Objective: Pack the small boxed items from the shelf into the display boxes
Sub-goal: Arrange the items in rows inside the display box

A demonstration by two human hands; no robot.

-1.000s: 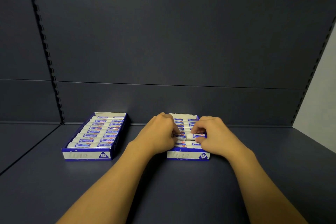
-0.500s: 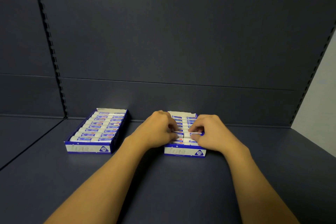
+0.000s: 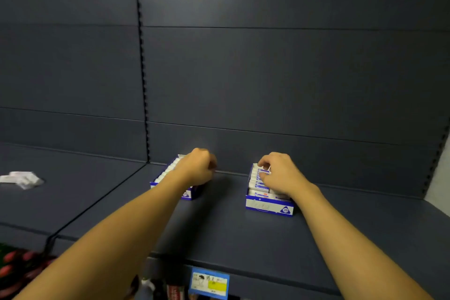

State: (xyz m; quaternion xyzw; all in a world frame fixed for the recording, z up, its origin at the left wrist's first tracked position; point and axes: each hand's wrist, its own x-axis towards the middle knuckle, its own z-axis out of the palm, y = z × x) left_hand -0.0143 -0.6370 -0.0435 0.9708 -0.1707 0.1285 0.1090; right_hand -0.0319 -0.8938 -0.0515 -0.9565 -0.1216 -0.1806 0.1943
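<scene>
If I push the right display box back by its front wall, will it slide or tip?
The right display box looks low, wide and flat-bottomed on the smooth shelf, so it would probably slide, not tip. Its thin card wall may flex. The right hand resting on the items adds drag.

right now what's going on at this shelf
A person is packing small boxed items into two blue-and-white display boxes on a dark shelf. The right hand rests in the right display box, its fingers on the small boxed items at the back. The left hand, fingers curled, hovers over the left display box, which looks full. A few loose white items lie far left.
</scene>
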